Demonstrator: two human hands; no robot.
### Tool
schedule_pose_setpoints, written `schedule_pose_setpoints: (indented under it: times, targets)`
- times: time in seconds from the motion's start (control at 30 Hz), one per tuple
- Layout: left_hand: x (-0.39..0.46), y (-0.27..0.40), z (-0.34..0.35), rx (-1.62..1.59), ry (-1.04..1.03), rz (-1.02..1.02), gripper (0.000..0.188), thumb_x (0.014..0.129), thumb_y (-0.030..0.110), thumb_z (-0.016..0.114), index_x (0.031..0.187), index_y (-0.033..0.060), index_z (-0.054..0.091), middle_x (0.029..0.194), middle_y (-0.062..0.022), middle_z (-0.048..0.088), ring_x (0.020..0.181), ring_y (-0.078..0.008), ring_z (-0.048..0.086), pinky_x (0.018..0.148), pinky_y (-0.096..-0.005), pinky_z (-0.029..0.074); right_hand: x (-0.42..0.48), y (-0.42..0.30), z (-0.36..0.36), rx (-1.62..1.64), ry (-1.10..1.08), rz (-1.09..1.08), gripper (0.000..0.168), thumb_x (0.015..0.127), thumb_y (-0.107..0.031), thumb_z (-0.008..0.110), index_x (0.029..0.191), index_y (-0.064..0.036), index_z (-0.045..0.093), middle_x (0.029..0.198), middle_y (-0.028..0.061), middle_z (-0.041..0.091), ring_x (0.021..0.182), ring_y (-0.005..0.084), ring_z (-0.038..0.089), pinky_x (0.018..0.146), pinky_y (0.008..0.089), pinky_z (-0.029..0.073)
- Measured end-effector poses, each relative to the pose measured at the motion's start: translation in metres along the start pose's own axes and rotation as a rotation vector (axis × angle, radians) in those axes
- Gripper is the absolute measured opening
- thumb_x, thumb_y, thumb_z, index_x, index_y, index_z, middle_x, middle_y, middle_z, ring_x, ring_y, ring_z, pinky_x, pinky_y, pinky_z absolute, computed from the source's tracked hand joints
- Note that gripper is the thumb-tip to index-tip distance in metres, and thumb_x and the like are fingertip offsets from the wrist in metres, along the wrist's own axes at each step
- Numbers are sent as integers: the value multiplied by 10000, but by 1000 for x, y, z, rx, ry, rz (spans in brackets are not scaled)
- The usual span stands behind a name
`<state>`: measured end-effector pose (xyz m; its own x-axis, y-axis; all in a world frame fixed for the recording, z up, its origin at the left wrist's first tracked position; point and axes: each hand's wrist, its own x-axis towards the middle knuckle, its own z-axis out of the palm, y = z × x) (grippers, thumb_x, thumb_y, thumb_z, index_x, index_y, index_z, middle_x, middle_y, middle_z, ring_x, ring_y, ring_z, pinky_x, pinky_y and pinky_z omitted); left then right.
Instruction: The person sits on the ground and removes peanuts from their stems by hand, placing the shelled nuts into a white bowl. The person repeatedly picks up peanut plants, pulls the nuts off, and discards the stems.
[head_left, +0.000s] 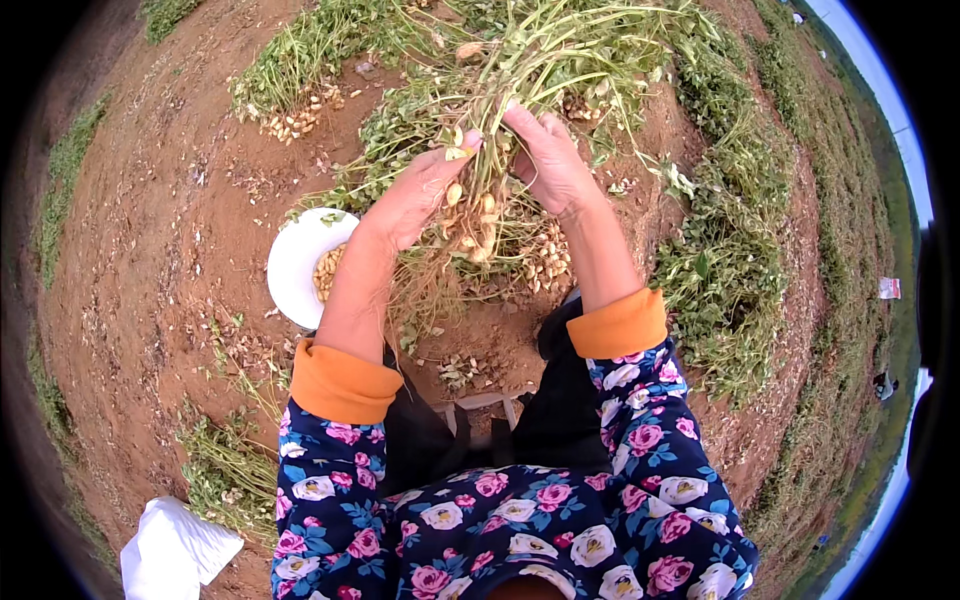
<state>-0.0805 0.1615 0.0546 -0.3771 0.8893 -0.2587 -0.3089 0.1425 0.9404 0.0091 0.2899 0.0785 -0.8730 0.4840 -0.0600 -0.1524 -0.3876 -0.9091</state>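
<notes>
A bunch of uprooted peanut plants (491, 139) is held up before me, its leafy stems pointing away and its roots and pods hanging toward me. My left hand (420, 187) grips the bunch from the left, thumb near the stem bases. On the other side my right hand (551, 157) has its fingers around the stems. Peanut pods (480, 225) dangle between the two wrists. Beside my left forearm stands a white basin (289, 266) with loose peanuts (328, 271) in it, partly covered by the arm.
More peanut plants lie on the reddish soil ahead, with pods (292, 124) at upper left and others (549, 259) under my right hand. A row of pulled plants (727, 277) runs along the right. A white sack (176, 547) lies at lower left. Part of a low seat frame (484, 401) shows between my legs.
</notes>
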Motion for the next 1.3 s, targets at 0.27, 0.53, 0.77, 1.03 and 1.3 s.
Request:
schedule_pose_setpoints:
  times: [0.27,0.53,0.77,1.03,1.3]
  targets:
    - [-21,31,-7,-15,58,32,768,784,425,615,1302,-48,302,1166,-121,497,1014,-178,508,877,-302,401,8,8,-20,-255,163,-123,345,809,-363,628,921,-37,616,798,17,612,680,68,519,610,235,416]
    - [2,-19,28,186,128,139,405,757,207,664,1064,-1,500,894,-44,582,747,-122,572,676,-267,458,12,18,-10,-962,230,-147,687,714,-563,616,962,75,555,867,208,618,810,275,621,719,373,485]
    - [4,-4,-2,-426,184,95,93,748,58,596,820,8,565,715,-77,589,577,-178,580,503,-322,511,11,19,-14,-195,93,-174,618,923,-488,303,1202,42,456,1041,169,580,964,225,559,898,334,423]
    - [-4,7,-21,-569,216,160,175,773,118,549,847,-39,560,751,-107,593,646,-219,563,627,-346,489,-2,24,-6,-223,-184,258,524,925,-439,346,1125,14,515,966,101,604,817,147,561,750,272,444]
    - [-4,10,-7,-661,71,148,268,795,165,498,875,-78,579,739,-113,589,609,-184,523,604,-298,459,2,35,-9,148,-71,251,173,852,-179,570,946,-34,569,754,-18,552,641,47,484,570,163,400]
